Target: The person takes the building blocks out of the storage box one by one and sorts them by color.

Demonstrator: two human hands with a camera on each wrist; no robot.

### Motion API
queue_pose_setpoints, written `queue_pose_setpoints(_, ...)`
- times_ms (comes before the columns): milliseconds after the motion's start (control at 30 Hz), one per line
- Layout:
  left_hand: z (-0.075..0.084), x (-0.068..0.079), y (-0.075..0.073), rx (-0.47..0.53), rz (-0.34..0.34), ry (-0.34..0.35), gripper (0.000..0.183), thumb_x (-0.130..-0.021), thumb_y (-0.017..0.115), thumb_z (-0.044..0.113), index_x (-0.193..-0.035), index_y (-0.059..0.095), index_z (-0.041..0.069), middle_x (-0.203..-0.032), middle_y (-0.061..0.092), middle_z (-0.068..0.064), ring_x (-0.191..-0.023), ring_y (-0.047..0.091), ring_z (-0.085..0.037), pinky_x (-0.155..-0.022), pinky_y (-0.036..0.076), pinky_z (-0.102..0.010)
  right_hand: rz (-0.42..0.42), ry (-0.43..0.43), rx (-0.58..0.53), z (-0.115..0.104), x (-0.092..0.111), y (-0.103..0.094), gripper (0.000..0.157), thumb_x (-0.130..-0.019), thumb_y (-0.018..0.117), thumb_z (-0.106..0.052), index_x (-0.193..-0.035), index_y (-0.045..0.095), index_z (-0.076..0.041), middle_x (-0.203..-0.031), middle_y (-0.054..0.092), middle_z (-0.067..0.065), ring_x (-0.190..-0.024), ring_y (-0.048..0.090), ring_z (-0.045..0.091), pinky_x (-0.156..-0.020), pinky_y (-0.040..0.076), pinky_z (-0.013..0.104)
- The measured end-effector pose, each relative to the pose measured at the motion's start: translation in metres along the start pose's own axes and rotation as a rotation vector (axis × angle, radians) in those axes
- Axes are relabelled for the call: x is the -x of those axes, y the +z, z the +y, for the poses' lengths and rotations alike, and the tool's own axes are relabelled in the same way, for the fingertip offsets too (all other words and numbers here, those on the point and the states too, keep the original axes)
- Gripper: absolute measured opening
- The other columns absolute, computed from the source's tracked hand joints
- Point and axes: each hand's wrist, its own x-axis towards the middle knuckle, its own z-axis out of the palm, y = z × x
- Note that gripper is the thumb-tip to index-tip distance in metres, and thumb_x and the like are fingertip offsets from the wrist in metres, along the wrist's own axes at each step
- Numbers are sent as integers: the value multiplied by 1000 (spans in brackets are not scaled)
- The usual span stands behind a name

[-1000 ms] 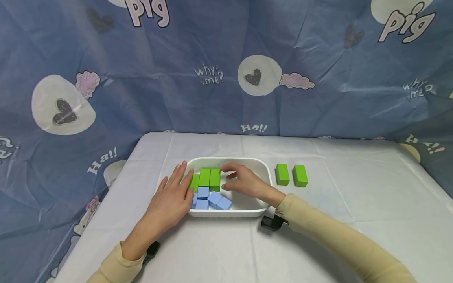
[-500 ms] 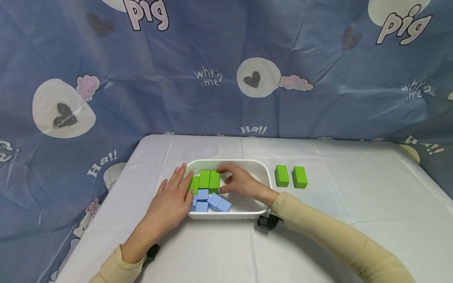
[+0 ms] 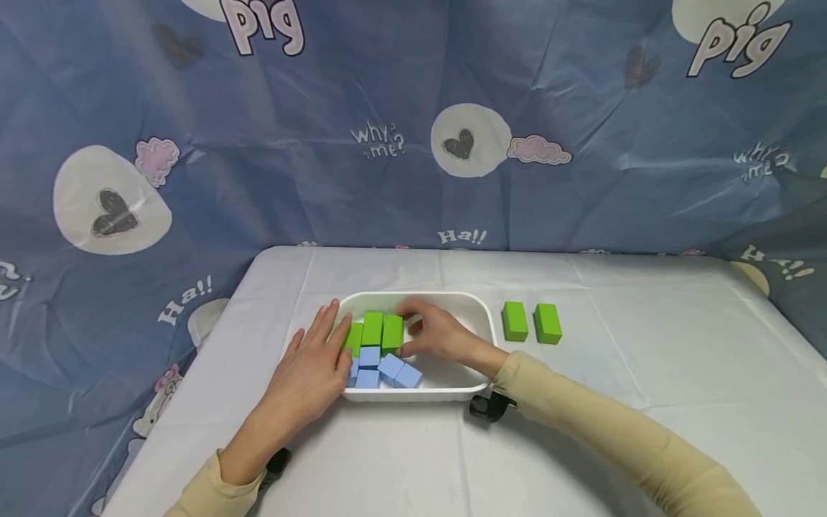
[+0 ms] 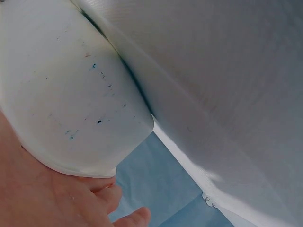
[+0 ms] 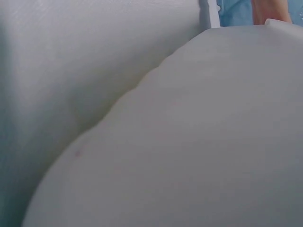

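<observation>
A white tray (image 3: 446, 393) on the table holds green blocks and smaller light-blue blocks in its left half. My right hand (image 3: 446, 334) reaches in over the tray and pinches the rightmost green block (image 3: 392, 334) between thumb and fingers at its far and near ends. Left of it stand another green block (image 3: 372, 329) and a partly covered green block (image 3: 353, 339). My left hand (image 3: 313, 362) lies across the tray's left rim with fingers straight, hiding part of the blocks there. In the left wrist view, the left hand (image 4: 52, 194) is against the tray's outer wall (image 4: 80, 94).
Two green blocks (image 3: 515, 321) (image 3: 548, 323) stand apart on the white table, right of the tray. Several light-blue blocks (image 3: 390, 366) lie along the tray's near side. A blue printed cloth (image 3: 388, 194) hangs behind the table. The tray wall (image 5: 180, 142) fills most of the right wrist view.
The right hand has moved left and closed its thumb and fingers on the rightmost green block, which now sits slightly askew from its neighbour. The left hand has stayed in place.
</observation>
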Motion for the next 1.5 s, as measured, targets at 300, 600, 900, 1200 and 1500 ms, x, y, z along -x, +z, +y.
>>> queue_pose_setpoints(300,0,0,1,-18,5,7,56,-102,41,26,-152,34,2,-163,15,-14,-149,11,-29,-112,13,-62,3,-22,-117,0,2,-2,59,-71,82,-1,-126,59,-1,-122,61,11,-102,63,28,-84,52,28)
queue_pose_setpoints(600,1,-1,-2,-24,6,5,60,-102,39,26,-155,25,3,-163,15,-13,-149,10,-28,-113,12,-60,-2,-39,-211,-2,3,-6,62,-75,78,-2,-132,54,0,-125,58,14,-108,60,28,-84,53,30)
queue_pose_setpoints(900,1,-2,-2,-17,-1,9,60,-102,39,26,-155,25,1,-163,15,-13,-149,9,-28,-115,12,-58,-5,-47,-253,-4,8,-11,63,-77,76,0,-134,51,0,-127,57,14,-111,60,29,-85,54,31)
queue_pose_setpoints(1200,1,-1,-2,-26,-3,11,60,-102,39,26,-154,26,0,-162,15,-14,-149,10,-28,-115,13,-58,9,-94,-277,-8,13,-21,62,-78,76,0,-134,51,-3,-130,55,12,-110,61,27,-86,54,31)
queue_pose_setpoints(1500,0,-1,0,-24,-5,5,59,-102,39,27,-154,26,1,-163,15,-14,-149,10,-28,-114,13,-58,-3,-104,-299,-6,24,-31,61,-78,75,1,-134,52,-6,-131,54,9,-112,59,25,-90,52,31)
